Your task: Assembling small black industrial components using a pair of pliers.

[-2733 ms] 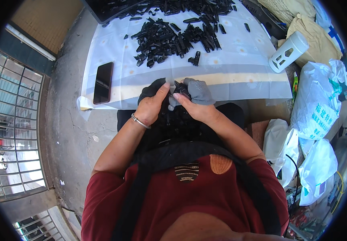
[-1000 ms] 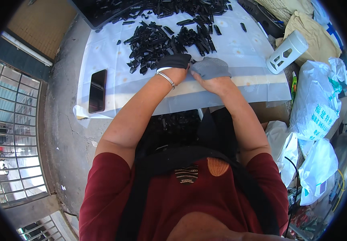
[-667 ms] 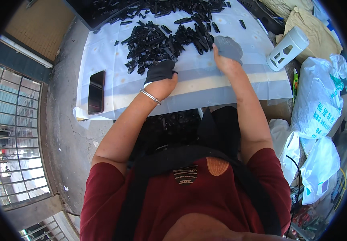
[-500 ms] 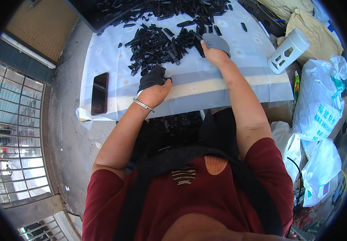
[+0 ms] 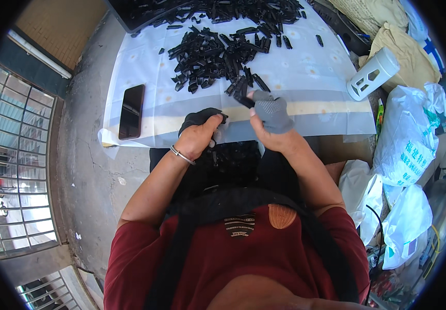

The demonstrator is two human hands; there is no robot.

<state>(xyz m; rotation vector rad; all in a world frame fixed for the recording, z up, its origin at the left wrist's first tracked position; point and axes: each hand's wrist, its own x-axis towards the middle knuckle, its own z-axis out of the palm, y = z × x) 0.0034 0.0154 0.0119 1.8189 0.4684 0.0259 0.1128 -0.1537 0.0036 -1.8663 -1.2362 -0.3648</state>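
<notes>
Small, long black plastic pieces [image 5: 202,57] lie in a heap on the cloth-covered table [image 5: 316,77]. At the table's near edge, my left hand [image 5: 197,134] in a dark fingerless glove is closed, with a small black piece [image 5: 224,119] showing at the thumb and fingertips. Just right of it is my right hand [image 5: 272,119], in a grey dotted fingerless glove, pinching a long black plastic piece [image 5: 244,101] between thumb and fingers. That piece points toward the heap's near side, where a few loose ones lie. Below my hands, more black pieces [image 5: 228,163] sit in my lap, partly in shadow.
A phone [image 5: 132,112] lies at the table's left. A white cup-like container with cut-outs [image 5: 373,74] stands tilted at the right edge. White plastic bags [image 5: 406,139] crowd the right side. At the far left back is a dark tray edge [image 5: 135,18]. A barred window [image 5: 19,170] is at left.
My right hand has come back from the heap toward me, bringing a black plastic piece. My left hand has drawn slightly nearer to me, and several pieces have shifted toward the near edge.
</notes>
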